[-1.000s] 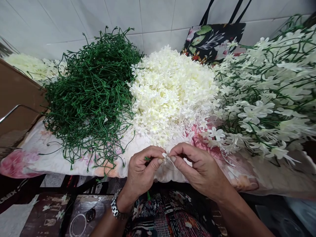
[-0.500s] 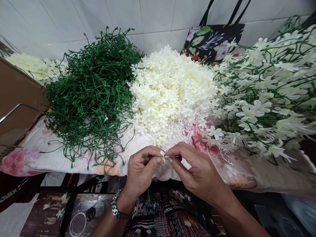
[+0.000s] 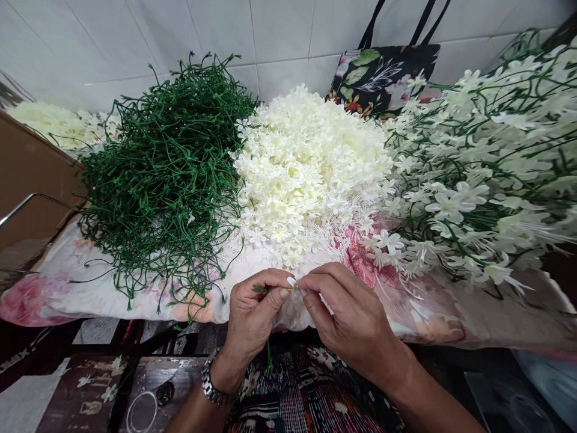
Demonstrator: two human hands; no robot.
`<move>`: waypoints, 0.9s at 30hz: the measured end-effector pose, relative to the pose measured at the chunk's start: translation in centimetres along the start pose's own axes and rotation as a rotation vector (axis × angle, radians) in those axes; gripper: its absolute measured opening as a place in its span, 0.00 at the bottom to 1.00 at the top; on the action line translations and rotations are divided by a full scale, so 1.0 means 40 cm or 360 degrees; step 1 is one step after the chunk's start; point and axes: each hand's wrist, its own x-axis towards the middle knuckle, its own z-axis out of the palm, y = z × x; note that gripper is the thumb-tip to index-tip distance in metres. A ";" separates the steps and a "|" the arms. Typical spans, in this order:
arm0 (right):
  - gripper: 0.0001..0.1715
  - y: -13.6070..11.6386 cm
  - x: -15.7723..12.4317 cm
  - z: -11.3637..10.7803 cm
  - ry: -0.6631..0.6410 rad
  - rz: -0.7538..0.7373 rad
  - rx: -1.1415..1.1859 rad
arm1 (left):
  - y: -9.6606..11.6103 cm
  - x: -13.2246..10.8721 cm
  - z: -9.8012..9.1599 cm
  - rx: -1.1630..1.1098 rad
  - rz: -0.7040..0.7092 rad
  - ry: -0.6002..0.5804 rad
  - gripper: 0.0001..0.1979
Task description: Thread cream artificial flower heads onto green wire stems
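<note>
A small white artificial flower (image 3: 292,282) sits between the fingertips of both hands, above the front edge of the cloth. My left hand (image 3: 253,316), with a watch on its wrist, is closed in a pinch at the flower's left side. A green plastic stem (image 3: 269,355) runs through this hand, and its lower end hangs below the palm. My right hand (image 3: 354,316) pinches the flower from the right; its fingers partly cover the petals. Beyond the hands lie a heap of loose white blossoms (image 3: 302,174) and, to its left, a heap of green stems (image 3: 166,162).
Stemmed white flowers (image 3: 469,192) fill the right side. A cardboard box (image 3: 36,186) stands at the left. Against the tiled wall rests a floral bag (image 3: 383,78). Floral cloth (image 3: 103,294) covers the work surface. Below it are a clear ring (image 3: 142,412) and fallen flowers (image 3: 109,393).
The right fingertips have closed in over the flower, and the thin white threads seen between them earlier no longer show. The whole view has shifted slightly.
</note>
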 end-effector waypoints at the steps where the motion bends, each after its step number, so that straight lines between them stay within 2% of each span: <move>1: 0.09 0.001 -0.001 0.002 0.0002 -0.0004 -0.0012 | -0.001 0.000 0.001 0.0021 0.0016 0.0005 0.03; 6: 0.09 0.007 -0.001 0.001 0.0007 0.0062 0.0120 | 0.001 -0.006 0.007 0.0028 0.0080 0.0023 0.02; 9: 0.07 0.010 -0.001 -0.001 0.0024 0.0142 0.0244 | 0.002 -0.011 0.007 -0.0098 -0.0066 -0.0003 0.05; 12: 0.06 0.012 -0.004 0.003 0.0040 0.0189 0.0290 | 0.009 -0.009 0.012 -0.0274 -0.0244 0.0050 0.07; 20: 0.07 -0.002 -0.014 0.025 0.0138 0.0006 0.0129 | 0.038 0.007 0.039 -0.0720 -0.0633 0.0252 0.10; 27: 0.06 -0.019 0.000 0.035 0.0183 -0.0037 0.0061 | 0.047 0.007 0.040 -0.0866 -0.0731 0.0305 0.11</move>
